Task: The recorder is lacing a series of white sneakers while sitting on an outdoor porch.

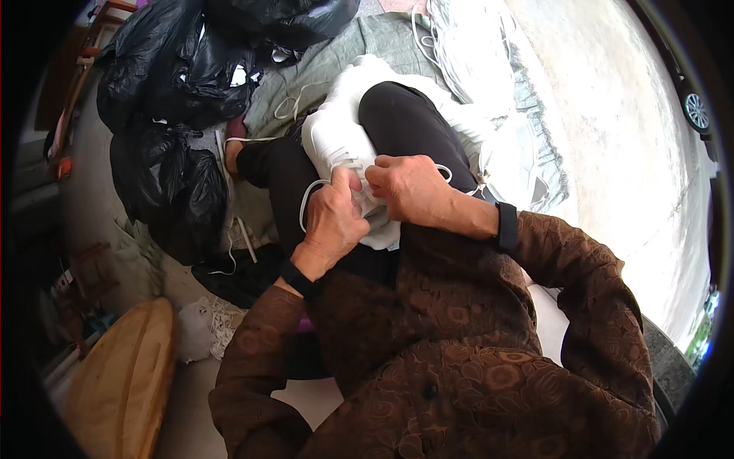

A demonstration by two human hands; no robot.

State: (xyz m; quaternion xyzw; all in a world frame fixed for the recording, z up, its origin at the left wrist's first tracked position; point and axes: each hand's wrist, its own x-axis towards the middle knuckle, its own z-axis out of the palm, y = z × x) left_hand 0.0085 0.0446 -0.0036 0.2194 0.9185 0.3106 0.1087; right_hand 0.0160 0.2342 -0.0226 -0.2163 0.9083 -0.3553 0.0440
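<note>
Pinching a slim white cord lace (304,205) with the bare left hand (332,218) and, just beside it toward 3 o'clock, the bare right hand (417,187); clamped on the cord with both, fingers curled in tight. Cannot see the right fingertips, tucked behind the knuckles, nor the exact stretch between the pads. Covering, too, part of a soft white fabric shoe (329,141).

Lying at 11 o'clock from the centre, between thighs in plain black trousers (405,115): smooth, pale, rounded, with crossing lace rows close to the fingers. Hard to separate, toward 12 o'clock, from further white material.

Edged toward 6 o'clock by a brown jacket with a floral pattern (489,382). Spread beyond the knees at 12 o'clock, a crumpled grey-green cloth (397,38); at 1 o'clock, a loose bundle of white cords (474,46); at 10, shiny black plastic bags (172,107). Farther out, at 2 o'clock, pale concrete floor (612,115) and a car wheel (696,111); at 8, a curved tan wooden board (122,382), partly lost in the dark rim.
</note>
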